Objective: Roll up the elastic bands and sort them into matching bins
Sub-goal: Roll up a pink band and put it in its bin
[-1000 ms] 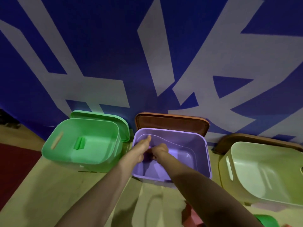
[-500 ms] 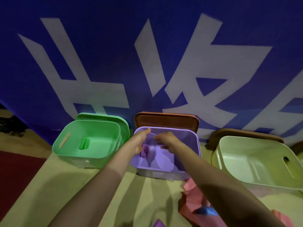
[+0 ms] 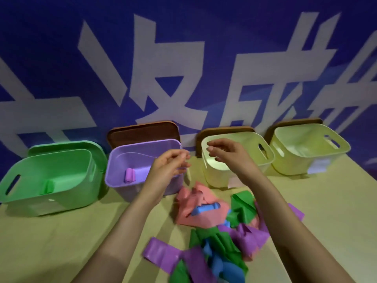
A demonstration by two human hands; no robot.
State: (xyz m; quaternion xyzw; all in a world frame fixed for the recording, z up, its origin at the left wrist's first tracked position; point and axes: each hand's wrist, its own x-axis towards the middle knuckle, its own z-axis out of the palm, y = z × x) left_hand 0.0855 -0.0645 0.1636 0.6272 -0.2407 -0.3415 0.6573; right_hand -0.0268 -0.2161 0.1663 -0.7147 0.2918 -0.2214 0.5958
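The rolled purple band lies inside the purple bin; a rolled green band lies in the green bin. Unrolled bands are heaped on the table. The left hand hovers at the purple bin's right edge, fingers loosely curled and empty. The right hand hovers over a cream bin, fingers relaxed and apart. The blue backdrop reads "次成".

Purple roll now lies, seemingly released, in purple bin.
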